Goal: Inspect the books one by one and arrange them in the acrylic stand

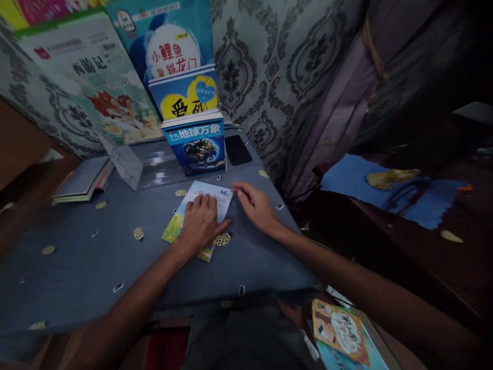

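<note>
A thin picture book (208, 198) lies flat on the grey-blue tablecloth (115, 257). My left hand (200, 223) rests palm-down on top of it, covering its middle. My right hand (256, 205) touches the book's upper right corner with its fingertips, fingers stretched flat. Just behind the book, a blue book with an earth picture (197, 146) stands upright, with a blue-and-yellow book (187, 95) and another blue book (165, 43) stacked behind it, leaning on the wall.
A large white picture book (96, 77) leans at the back left in a clear stand (133, 167). A black phone (238, 149) lies by the wall. Flat books (87, 177) lie at left. Another book (339, 331) lies low right. A blue cloth (385, 190) covers a dark bench.
</note>
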The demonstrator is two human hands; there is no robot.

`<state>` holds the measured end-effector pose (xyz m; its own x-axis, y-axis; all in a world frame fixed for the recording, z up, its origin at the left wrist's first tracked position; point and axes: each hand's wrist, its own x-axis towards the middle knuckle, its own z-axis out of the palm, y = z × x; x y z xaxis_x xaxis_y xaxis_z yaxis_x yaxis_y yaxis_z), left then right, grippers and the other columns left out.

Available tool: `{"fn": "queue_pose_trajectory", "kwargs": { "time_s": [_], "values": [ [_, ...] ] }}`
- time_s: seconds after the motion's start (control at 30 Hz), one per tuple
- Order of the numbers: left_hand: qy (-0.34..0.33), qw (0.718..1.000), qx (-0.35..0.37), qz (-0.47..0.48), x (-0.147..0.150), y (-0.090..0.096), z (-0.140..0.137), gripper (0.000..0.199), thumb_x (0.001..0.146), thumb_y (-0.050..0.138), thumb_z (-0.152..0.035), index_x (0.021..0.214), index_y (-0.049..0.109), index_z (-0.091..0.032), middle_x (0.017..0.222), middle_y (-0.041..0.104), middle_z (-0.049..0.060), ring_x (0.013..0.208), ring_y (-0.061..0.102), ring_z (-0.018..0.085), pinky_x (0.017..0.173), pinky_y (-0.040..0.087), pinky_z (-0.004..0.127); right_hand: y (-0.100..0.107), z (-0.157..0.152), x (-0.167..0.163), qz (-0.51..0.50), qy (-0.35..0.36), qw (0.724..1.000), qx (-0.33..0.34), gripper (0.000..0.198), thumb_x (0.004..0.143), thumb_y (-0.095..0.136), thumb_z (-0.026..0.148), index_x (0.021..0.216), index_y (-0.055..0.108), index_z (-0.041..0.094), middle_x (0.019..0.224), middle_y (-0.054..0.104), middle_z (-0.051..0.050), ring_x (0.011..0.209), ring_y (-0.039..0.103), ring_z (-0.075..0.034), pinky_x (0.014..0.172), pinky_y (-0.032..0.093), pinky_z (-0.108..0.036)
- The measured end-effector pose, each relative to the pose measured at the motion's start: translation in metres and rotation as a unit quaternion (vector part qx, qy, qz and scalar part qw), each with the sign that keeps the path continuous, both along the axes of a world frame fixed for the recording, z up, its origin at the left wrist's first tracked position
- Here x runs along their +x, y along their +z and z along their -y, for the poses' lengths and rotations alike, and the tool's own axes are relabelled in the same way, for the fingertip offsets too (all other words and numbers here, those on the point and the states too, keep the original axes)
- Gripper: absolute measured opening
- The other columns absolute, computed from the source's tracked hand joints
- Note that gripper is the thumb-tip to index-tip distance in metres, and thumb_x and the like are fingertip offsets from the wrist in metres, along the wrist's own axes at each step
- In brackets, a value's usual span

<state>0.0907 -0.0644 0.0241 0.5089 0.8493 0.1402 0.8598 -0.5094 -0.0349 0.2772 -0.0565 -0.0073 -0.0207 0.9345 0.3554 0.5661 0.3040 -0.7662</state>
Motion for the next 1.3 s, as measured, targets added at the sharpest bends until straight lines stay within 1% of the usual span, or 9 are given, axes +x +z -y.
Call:
{"fn": "queue_pose_trajectory", "kwargs": {
  "time_s": [0.1,0.17,0.27,0.47,0.63,0.8,0.97,1.13,1.3],
  "values": [
    [0.027,1.0,-0.001,-0.015,0.009,-0.002,0.003,0.046,0.095,0.059,-0.046,0.124,0.057,-0.01,0.138,0.059,0.023,0.131,0.053,0.039,0.105,0.046,0.054,-0.01,-0.029,0.0,-0.015,-0.011,1.0,0.005,0.035,0.099,0.037,0.027,0.124,0.06,0.02,0.111,0.077,-0.01,0.107,0.07,-0.025,0.098,0.052,-0.044],
    [0.033,0.999,0.0,-0.017,0.013,-0.003,0.003,0.041,0.096,0.057,-0.041,0.122,0.057,-0.009,0.138,0.059,0.024,0.131,0.054,0.039,0.105,0.047,0.052,-0.015,-0.037,-0.001,-0.026,-0.011,1.0,0.006,0.036,0.1,0.034,0.027,0.126,0.058,0.02,0.11,0.077,-0.01,0.107,0.07,-0.025,0.098,0.052,-0.045],
    [0.034,0.999,-0.001,-0.022,0.017,-0.002,0.004,0.033,0.096,0.055,-0.035,0.118,0.06,-0.01,0.136,0.061,0.023,0.13,0.056,0.037,0.103,0.05,0.049,-0.019,-0.035,0.001,-0.032,-0.009,0.999,0.011,0.038,0.102,0.032,0.029,0.13,0.055,0.02,0.111,0.077,-0.01,0.107,0.069,-0.025,0.1,0.051,-0.044],
    [0.024,1.0,-0.008,-0.004,0.018,0.002,0.004,0.029,0.098,0.047,-0.029,0.109,0.066,-0.01,0.12,0.069,0.021,0.115,0.064,0.033,0.093,0.056,0.046,-0.018,-0.029,0.007,-0.039,-0.009,0.999,0.013,0.038,0.103,0.032,0.034,0.13,0.056,0.022,0.113,0.076,-0.009,0.106,0.068,-0.026,0.099,0.05,-0.046],
    [0.019,1.0,0.02,-0.006,0.018,0.0,0.003,0.032,0.099,0.044,-0.028,0.107,0.068,-0.009,0.12,0.071,0.02,0.113,0.066,0.032,0.089,0.058,0.044,-0.015,-0.027,0.005,-0.038,-0.018,0.999,0.028,0.04,0.105,0.027,0.036,0.133,0.054,0.023,0.117,0.074,-0.009,0.109,0.067,-0.025,0.099,0.049,-0.044],
    [0.025,1.0,0.002,-0.011,0.019,0.001,0.003,0.033,0.099,0.045,-0.028,0.111,0.068,-0.007,0.124,0.069,0.022,0.116,0.065,0.034,0.091,0.057,0.046,-0.006,-0.019,0.002,-0.012,-0.01,0.999,0.039,0.041,0.105,0.025,0.032,0.137,0.051,0.023,0.118,0.074,-0.009,0.113,0.065,-0.025,0.101,0.049,-0.044],
    [0.023,1.0,-0.003,-0.001,0.019,-0.004,0.004,0.033,0.098,0.05,-0.029,0.116,0.067,-0.008,0.129,0.066,0.024,0.121,0.062,0.036,0.095,0.055,0.05,-0.006,-0.016,0.0,0.081,-0.002,0.996,0.037,0.042,0.104,0.028,0.027,0.134,0.057,0.023,0.103,0.075,-0.008,0.105,0.065,-0.028,0.099,0.049,-0.045],
    [0.012,1.0,-0.017,0.008,0.013,-0.002,0.004,0.037,0.099,0.052,-0.036,0.12,0.065,-0.009,0.134,0.064,0.024,0.126,0.059,0.037,0.098,0.054,0.051,-0.006,-0.014,-0.002,0.183,-0.017,0.983,0.02,0.04,0.103,0.032,0.026,0.126,0.064,0.022,0.102,0.074,-0.011,0.099,0.065,-0.03,0.091,0.051,-0.043],
    [-0.027,0.998,-0.049,0.042,-0.023,0.01,-0.002,0.025,0.101,0.052,-0.032,0.117,0.068,-0.02,0.132,0.069,0.011,0.122,0.065,0.027,0.102,0.055,0.04,-0.006,-0.008,-0.004,0.202,-0.006,0.979,0.031,0.038,0.104,0.032,0.03,0.122,0.065,0.02,0.104,0.073,-0.013,0.095,0.067,-0.028,0.087,0.052,-0.04]
  ]
}}
